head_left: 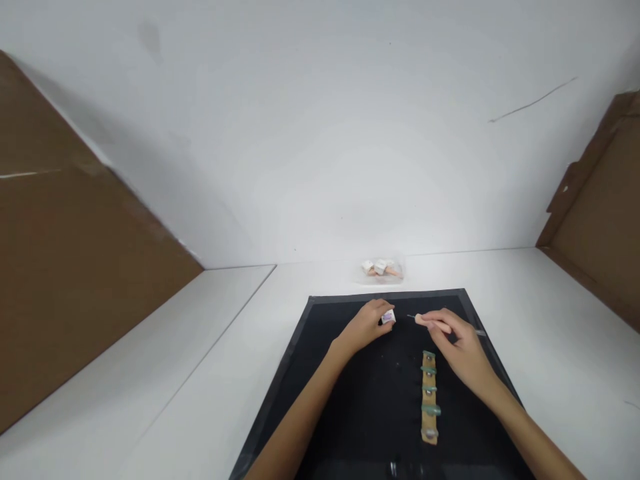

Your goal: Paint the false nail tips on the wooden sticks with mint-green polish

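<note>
My left hand (pixel 373 321) is closed on a small white box (pixel 389 317) with purple print on its side, above the upper part of the black mat (pixel 370 400). To its right, my right hand (pixel 457 340) grips the pale handle of an awl-like tool (pixel 434 324). The tool's thin metal tip points left toward the box, with a gap between them. Below my right hand lies a tan strip (pixel 429 423) crossed by several green bands, with small shiny round pieces along it.
Behind the mat, a clear plastic tray (pixel 357 275) holds white pieces and pinkish sticks. Brown cardboard panels (pixel 90 240) stand at left and right. A white wall (pixel 320 133) closes off the back of the white table (pixel 220 373). A dark shiny object (pixel 393 469) shows at the bottom edge.
</note>
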Action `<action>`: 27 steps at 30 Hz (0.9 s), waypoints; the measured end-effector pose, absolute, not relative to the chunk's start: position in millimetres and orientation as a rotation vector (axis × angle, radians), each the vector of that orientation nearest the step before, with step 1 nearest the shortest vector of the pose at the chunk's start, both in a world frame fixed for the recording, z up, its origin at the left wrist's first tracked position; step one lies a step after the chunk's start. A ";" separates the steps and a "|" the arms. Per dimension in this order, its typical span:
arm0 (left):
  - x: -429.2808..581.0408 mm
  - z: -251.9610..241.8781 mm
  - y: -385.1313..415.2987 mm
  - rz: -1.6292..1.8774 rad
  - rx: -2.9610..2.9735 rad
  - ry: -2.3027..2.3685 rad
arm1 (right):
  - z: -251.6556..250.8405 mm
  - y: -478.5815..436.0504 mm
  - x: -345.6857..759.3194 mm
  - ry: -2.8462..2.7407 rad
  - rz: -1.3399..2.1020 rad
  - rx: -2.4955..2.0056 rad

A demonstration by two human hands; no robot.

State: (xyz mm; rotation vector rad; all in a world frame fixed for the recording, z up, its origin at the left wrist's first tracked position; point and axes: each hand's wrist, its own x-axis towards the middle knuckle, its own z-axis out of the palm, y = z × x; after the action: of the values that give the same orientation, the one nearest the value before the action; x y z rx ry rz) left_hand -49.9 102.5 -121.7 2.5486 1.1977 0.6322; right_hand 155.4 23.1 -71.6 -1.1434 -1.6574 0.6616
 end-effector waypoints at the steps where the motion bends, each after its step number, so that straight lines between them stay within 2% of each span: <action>1: -51.0 -123.2 103.3 0.651 2.546 1.217 | -71.4 23.0 155.1 -1.656 0.658 -1.140; 19: -55.5 -113.0 93.9 0.769 2.559 1.321 | -70.5 24.1 153.9 -1.642 0.659 -1.149; 23: -48.8 -99.0 77.4 0.834 2.501 1.100 | -71.0 24.7 155.2 -1.597 0.661 -1.161; 27: -33.8 -94.9 58.5 0.592 2.304 0.852 | -72.7 27.0 158.8 -1.504 0.688 -1.179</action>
State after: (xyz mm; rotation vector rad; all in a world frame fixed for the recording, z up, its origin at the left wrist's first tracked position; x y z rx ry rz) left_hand -33.8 58.5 -94.9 2.3045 0.8524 0.5921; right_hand 158.8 27.0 -72.7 -1.1787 -1.5042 0.6880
